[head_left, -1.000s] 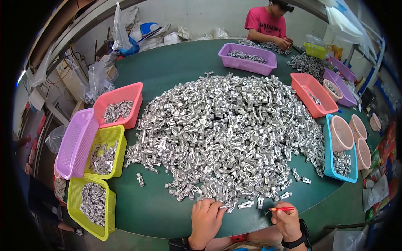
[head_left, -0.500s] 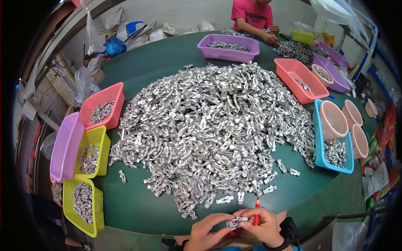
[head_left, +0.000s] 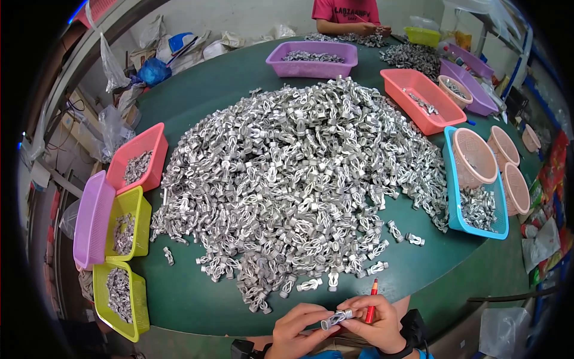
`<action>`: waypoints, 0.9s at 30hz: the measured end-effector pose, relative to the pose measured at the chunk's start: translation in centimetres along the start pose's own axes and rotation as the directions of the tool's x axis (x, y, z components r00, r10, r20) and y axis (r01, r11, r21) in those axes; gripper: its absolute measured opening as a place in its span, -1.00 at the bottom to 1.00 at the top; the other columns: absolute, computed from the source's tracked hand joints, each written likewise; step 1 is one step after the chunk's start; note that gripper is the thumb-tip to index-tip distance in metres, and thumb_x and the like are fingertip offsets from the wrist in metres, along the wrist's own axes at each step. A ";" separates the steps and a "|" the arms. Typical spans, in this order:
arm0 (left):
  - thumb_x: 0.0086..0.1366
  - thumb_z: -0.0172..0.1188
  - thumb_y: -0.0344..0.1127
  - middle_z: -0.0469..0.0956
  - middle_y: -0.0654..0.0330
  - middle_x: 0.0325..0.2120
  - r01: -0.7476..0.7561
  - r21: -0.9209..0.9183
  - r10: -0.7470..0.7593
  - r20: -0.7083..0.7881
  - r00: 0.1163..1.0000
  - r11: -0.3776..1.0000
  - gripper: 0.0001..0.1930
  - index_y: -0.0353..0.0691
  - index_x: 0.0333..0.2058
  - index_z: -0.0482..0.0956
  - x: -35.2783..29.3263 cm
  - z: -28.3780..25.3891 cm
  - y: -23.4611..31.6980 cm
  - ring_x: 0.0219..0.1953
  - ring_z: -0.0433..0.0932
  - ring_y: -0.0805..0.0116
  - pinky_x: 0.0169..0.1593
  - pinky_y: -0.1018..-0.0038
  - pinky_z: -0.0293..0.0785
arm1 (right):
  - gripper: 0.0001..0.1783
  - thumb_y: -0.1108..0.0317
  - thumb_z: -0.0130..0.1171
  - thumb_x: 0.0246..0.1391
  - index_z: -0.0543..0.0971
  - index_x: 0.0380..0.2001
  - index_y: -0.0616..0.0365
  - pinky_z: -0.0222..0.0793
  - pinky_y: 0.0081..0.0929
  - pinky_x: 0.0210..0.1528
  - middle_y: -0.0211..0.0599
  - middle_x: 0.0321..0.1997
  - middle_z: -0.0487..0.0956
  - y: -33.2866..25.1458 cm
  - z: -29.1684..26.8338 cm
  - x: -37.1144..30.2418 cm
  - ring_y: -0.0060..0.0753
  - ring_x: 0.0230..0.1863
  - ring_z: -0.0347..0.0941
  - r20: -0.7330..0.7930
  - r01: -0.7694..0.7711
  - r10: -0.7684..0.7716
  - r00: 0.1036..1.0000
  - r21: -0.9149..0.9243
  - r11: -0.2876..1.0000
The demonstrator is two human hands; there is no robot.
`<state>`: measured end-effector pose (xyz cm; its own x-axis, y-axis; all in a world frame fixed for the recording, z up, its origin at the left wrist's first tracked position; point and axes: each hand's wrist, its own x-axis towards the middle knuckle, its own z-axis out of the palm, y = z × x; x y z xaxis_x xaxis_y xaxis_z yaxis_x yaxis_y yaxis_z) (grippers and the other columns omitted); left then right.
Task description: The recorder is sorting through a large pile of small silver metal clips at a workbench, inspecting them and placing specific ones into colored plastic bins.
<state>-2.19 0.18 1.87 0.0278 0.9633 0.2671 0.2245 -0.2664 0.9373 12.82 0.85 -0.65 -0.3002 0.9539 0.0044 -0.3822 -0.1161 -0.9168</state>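
Observation:
Close to the table's near edge, my left hand (head_left: 301,328) and my right hand (head_left: 379,325) pinch one small silver metal part (head_left: 336,319) between them. It has a looped, open middle and ribbed round ends, and lies tilted with its right end higher. A red pencil (head_left: 372,300) is also tucked in my right hand, its tip pointing up and away. Just beyond my hands spreads a large heap of the same kind of metal parts (head_left: 293,173), with a few loose ones (head_left: 309,285) at its near edge.
Red, purple and yellow-green baskets (head_left: 145,299) line the left side, some holding metal parts. A blue basket (head_left: 506,209) and round pink baskets (head_left: 518,190) stand at right. A purple basket (head_left: 311,69) and red basket (head_left: 427,128) lie beyond the heap. Another person (head_left: 347,15) sits across the green table (head_left: 197,305).
The view has shifted slightly. The metal part has turned a little between my fingers, and the pencil leans more to the right. The person opposite has drawn both hands together.

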 end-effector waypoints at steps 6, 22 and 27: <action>-0.20 0.16 -0.53 0.43 0.09 -0.51 0.072 -0.019 -0.072 -0.006 0.997 0.997 -0.77 -0.33 -0.44 0.43 0.0 0.0 -1.1 -0.48 0.42 0.37 -0.42 0.58 0.33 | -0.65 0.72 0.02 -0.29 0.22 -0.36 0.22 0.28 -0.52 -0.27 0.01 -0.29 0.34 0.1 0.2 0.8 -0.38 -0.27 0.32 -0.013 0.056 -0.060 0.998 -0.187 0.981; -0.08 0.07 -0.39 0.40 0.13 -0.59 0.316 0.100 -0.331 0.340 0.880 0.943 -0.83 -0.28 -0.44 0.39 -1.8 -8.6 0.3 -0.55 0.40 0.36 -0.49 0.53 0.29 | -0.80 0.61 -0.04 -0.18 0.32 -0.38 0.23 0.18 -0.70 -0.31 -0.30 -0.41 0.39 0.4 -1.4 0.4 -0.56 -0.38 0.28 -0.019 -0.029 0.023 1.000 -0.425 0.905; -0.04 0.08 -0.36 0.44 0.10 -0.47 0.322 0.387 -0.058 -0.560 0.827 0.864 -0.71 -0.37 -0.31 0.34 6.4 -18.4 2.6 -0.45 0.42 0.43 -0.37 0.58 0.34 | -0.83 0.58 -0.03 -0.17 0.33 -0.40 0.22 0.16 -0.74 -0.37 -0.36 -0.44 0.39 1.1 -1.4 0.0 -0.63 -0.43 0.26 -0.063 -0.056 0.034 0.997 -0.383 0.922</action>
<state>-19.39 4.99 10.15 -0.5353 0.7927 0.2918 0.5797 0.0935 0.8095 13.62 1.07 -2.20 -0.2576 0.9648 -0.0522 -0.0008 -0.0543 -0.9985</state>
